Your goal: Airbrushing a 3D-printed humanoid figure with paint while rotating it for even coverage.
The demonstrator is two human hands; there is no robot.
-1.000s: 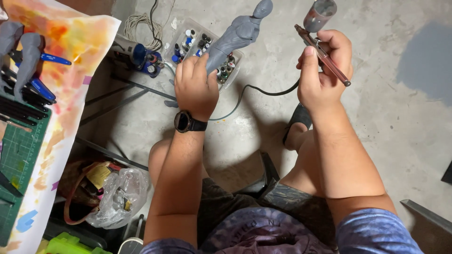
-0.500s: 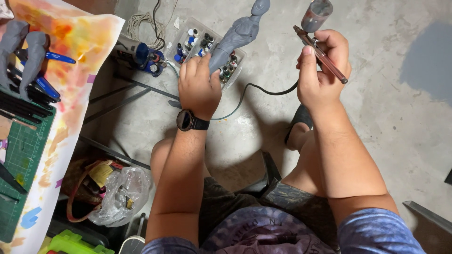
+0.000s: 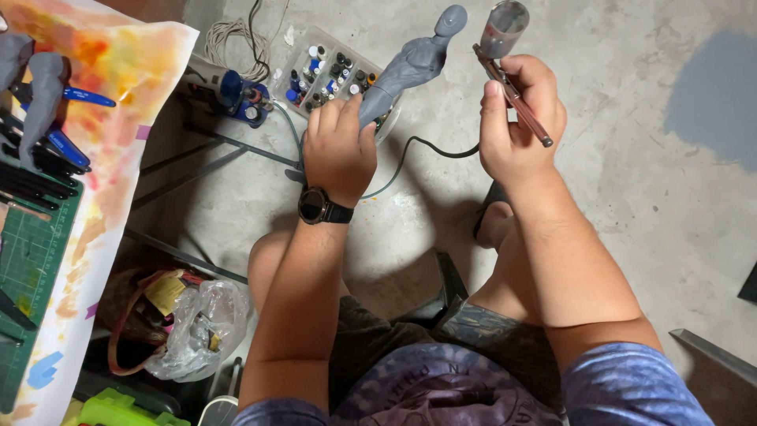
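A person sits and holds a grey figure and a paint sprayer over the floor.

The left hand (image 3: 341,150) is closed around the bottom of the grey figure (image 3: 410,67), which sticks up and away, just left of the sprayer. The right hand (image 3: 516,126) grips the airbrush (image 3: 511,91), its little cup (image 3: 505,28) on top and its tip close to the figure. The figure looks all plain grey, so colour seems not yet put on. A clear box of small paint bottles (image 3: 335,75) lies on the floor behind it. More grey parts (image 3: 35,87) wait on the painted paper at the far left.
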